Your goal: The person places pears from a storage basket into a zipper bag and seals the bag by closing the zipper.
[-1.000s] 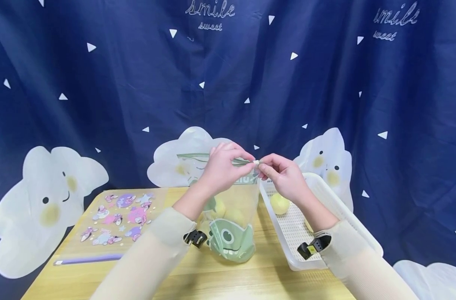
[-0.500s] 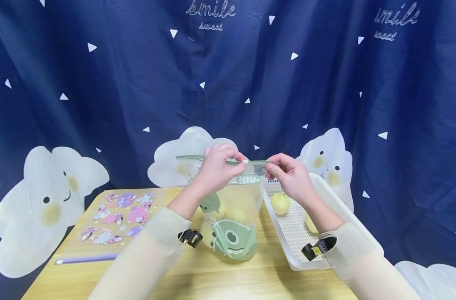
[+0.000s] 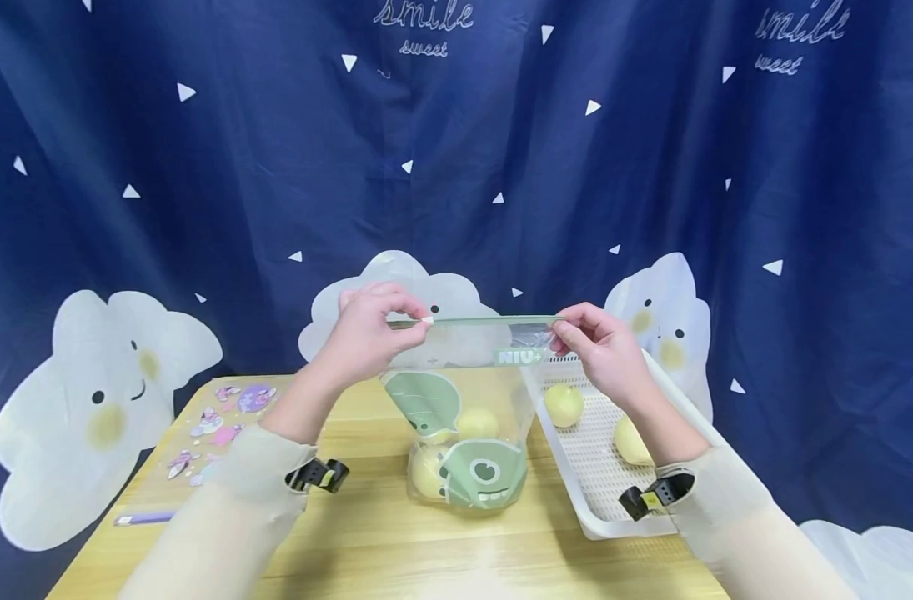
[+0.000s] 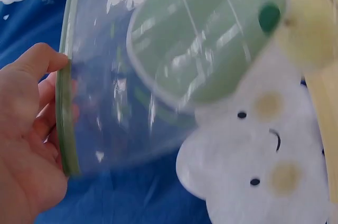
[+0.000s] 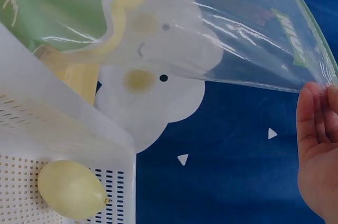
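Note:
A clear zip bag (image 3: pixel 486 387) with green monster prints stands upright on the table, several pale yellow fruits (image 3: pixel 477 423) inside its lower part. My left hand (image 3: pixel 369 329) pinches the small white slider (image 3: pixel 428 320) on the bag's green zip strip, toward the left end. At the opposite top corner, my right hand (image 3: pixel 602 350) pinches the bag between thumb and fingers, and the strip runs taut and straight between both hands. In the left wrist view the green strip (image 4: pixel 65 108) passes between thumb and fingers. The right wrist view shows the pinched corner with the right fingertips (image 5: pixel 310 91) on it.
A white perforated basket (image 3: pixel 587 517) holding yellow fruits (image 3: pixel 564 405) stands right of the bag, below my right forearm. Left on the wooden table (image 3: pixel 426 567) lies a flat bag with pink and purple prints (image 3: pixel 223 433), partly behind my left sleeve. A blue curtain (image 3: pixel 456 167) hangs behind.
My left hand has slid the white slider leftward along the strip, away from the right corner. My right hand has shifted slightly right, and the bag's top is now stretched flat.

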A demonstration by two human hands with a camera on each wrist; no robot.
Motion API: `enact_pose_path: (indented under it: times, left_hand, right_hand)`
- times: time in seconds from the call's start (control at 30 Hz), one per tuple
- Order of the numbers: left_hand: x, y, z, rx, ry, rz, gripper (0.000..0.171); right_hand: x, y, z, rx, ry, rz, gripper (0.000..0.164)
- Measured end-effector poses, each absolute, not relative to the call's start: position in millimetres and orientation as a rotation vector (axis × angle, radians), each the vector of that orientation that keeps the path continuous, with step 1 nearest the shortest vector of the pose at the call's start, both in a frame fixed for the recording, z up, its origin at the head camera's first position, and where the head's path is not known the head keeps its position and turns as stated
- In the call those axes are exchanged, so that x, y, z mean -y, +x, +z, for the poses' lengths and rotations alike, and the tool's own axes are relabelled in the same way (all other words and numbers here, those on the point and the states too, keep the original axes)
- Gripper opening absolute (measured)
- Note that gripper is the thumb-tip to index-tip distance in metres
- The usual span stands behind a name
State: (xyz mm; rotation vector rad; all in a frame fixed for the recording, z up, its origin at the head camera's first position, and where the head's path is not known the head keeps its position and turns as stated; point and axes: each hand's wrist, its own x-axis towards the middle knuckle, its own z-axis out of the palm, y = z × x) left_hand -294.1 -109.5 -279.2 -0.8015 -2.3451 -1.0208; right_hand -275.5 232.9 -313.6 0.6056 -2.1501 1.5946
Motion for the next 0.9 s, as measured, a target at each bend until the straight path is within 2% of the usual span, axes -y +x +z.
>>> enact_pose_path:
  times: [0.4, 0.63, 0.9]
  left_hand:
    - [165.5, -282.0, -272.5, 2.451, -0.684, -1.029, 0.006]
    - [173.8, -278.0, -271.6, 2.564, -0.598, -1.14, 0.011]
    - [173.3, -277.0, -279.7, 2.629, -0.659, -1.333, 0.018]
  right_hand:
    - [-239.0, -276.1, -316.9, 2.103, 0.604, 1.67, 0.016]
    - [-241.3, -276.1, -317.9, 2.083, 0.612, 1.697, 0.015]
    - [-239.1, -277.6, -319.2, 2.082, 0.643, 1.715, 0.015]
